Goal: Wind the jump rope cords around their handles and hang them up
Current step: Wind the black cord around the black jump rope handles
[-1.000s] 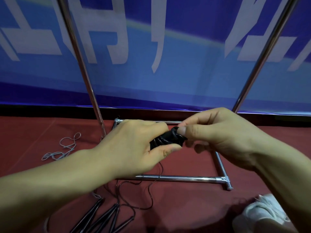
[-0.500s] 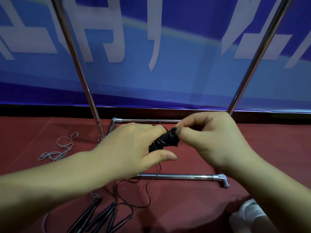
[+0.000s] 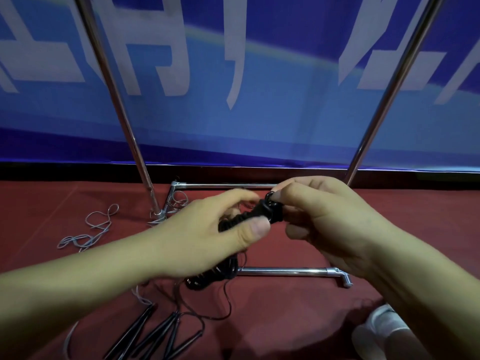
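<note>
My left hand [image 3: 207,237] grips a black jump rope handle bundle [image 3: 244,219] wound with black cord; its lower end [image 3: 210,278] sticks out below my palm. My right hand [image 3: 324,219] pinches the top end of the bundle [image 3: 272,207], where the cord loops. A thin black cord [image 3: 228,302] trails from the bundle down to the red floor. Several more black handles [image 3: 155,333] lie on the floor below my left forearm. A grey cord [image 3: 88,229] lies loose on the floor at the left.
A chrome rack stands ahead: two slanted uprights [image 3: 122,110] [image 3: 384,100] and a base frame bar [image 3: 291,271] on the red floor. A blue banner [image 3: 259,100] hangs behind it. A white shoe [image 3: 381,331] is at the lower right.
The bundle's top end has tilted to the right. My right hand's fingers have shifted on that end. More wound cord shows below my left palm.
</note>
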A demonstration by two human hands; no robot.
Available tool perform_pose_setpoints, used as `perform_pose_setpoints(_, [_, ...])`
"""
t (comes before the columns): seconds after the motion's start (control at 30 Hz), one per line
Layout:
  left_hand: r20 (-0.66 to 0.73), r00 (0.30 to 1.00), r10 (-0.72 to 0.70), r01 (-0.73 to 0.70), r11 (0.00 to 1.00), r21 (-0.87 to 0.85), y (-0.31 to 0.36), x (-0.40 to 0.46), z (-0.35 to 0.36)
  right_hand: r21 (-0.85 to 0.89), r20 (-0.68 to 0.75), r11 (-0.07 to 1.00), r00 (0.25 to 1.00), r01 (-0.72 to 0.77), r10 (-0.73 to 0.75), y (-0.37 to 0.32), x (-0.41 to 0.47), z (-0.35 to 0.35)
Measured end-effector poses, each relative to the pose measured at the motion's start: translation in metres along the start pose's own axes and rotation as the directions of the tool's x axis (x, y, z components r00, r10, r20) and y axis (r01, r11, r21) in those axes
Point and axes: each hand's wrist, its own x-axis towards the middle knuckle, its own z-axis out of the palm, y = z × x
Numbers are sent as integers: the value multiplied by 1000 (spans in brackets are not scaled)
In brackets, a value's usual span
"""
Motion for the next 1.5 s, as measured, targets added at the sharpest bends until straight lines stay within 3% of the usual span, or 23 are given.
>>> perform_pose_setpoints(0.07, [132,983,-131,168,927,-334,3,1,-4,-12,37,1000,999,12,-12,0,-1,2])
perform_pose_setpoints(0.13, [266,947,-182,281,870,-406,5,1,-8,-71,69,997,997,27,-22,0,-2,4])
perform_pose_setpoints(0.47, [312,943,-112,165,975,-149,-4,2,-10,-492,205,861,978,127,-27,6,-7,-2])
perform_pose_setpoints(0.77, [306,942,-137,182,976,-124,-4,5,-8,-604,194,785,981,135,-19,8,1,2])
perform_pose_setpoints(0.93, [278,949,-148,176,981,-80,-6,5,-7,-622,175,775,985,112,-2,12,3,5])
perform_pose_setpoints(1.07, [188,977,-97,116,989,-93,-2,8,-9,-442,82,893,995,80,-49,7,10,-1])
perform_pose_setpoints(1.2, [236,966,-103,138,981,-137,2,10,-19,-373,43,921,994,109,-100,2,12,-6])
perform_pose_setpoints(1.37, [19,998,-54,55,997,-59,18,14,-28,-362,-32,907,969,216,-244,-14,12,-7])
perform_pose_setpoints(1.5, [-4,1000,-16,17,999,50,40,20,-46,-340,-118,907,945,250,-305,-36,13,-7])
